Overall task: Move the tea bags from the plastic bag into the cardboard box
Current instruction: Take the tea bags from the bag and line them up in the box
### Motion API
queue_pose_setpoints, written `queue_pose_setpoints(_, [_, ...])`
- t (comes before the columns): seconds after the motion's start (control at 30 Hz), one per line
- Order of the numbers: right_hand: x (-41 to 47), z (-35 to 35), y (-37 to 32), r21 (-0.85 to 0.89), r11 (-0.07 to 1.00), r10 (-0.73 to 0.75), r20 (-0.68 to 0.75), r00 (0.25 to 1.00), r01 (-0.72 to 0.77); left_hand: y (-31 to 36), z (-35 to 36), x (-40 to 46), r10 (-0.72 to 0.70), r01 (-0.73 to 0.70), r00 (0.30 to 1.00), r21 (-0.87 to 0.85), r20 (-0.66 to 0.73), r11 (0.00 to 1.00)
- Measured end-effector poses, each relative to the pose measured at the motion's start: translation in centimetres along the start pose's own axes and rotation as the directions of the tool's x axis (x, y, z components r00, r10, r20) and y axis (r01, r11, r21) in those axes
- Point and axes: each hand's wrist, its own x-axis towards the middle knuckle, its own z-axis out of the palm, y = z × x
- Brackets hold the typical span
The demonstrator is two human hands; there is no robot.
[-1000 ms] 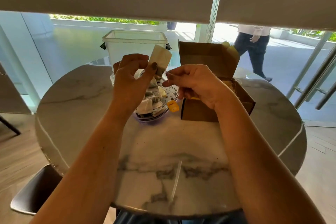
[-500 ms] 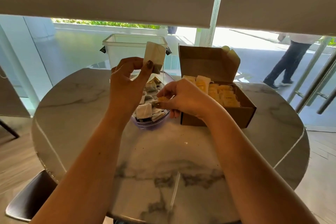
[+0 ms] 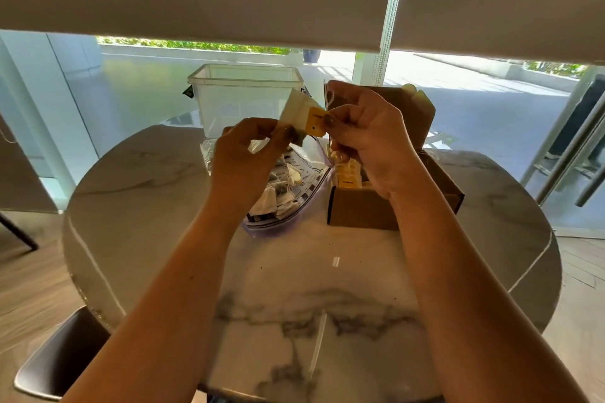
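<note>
- Pinching a tea bag (image 3: 296, 109) in your left hand (image 3: 244, 157), you are raising it above the plastic bag (image 3: 288, 193).
- Your right hand (image 3: 366, 137) is pinching its yellow tag (image 3: 316, 121) (beside the cardboard box (image 3: 360, 211)).

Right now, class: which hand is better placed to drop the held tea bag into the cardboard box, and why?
Probably the right hand: it pinches the yellow tag directly above the cardboard box. The left hand holds the tea bag over the plastic bag.
</note>
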Motion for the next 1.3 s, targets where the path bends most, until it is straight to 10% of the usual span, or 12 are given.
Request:
queue_pose_setpoints(0.6, [0.3,-1.9,0.6,0.002,0.936,0.349,0.088,0.933,-0.351,0.6,1.5,-0.8,0.062,-0.077,0.991,0.123,0.117,0.989])
queue_pose_setpoints(0.87, [0.4,-1.3,1.1,0.038,0.961,0.271,0.042,0.962,-0.273,1.0,1.5,-1.0,0.012,-0.028,0.993,0.129,0.12,0.991])
queue_pose_setpoints(1.13, [1.6,-4.9,2.1,0.034,0.939,0.336,-0.295,0.894,-0.342,0.5,1.8,-1.2,0.085,-0.177,0.955,0.318,0.283,0.931])
queue_pose_setpoints(1.3, [1.7,-6.2,3.7,-0.385,0.821,0.239,-0.44,0.866,-0.422,-0.1,2.0,-1.5,0.042,-0.2,0.911,0.352,0.41,0.914])
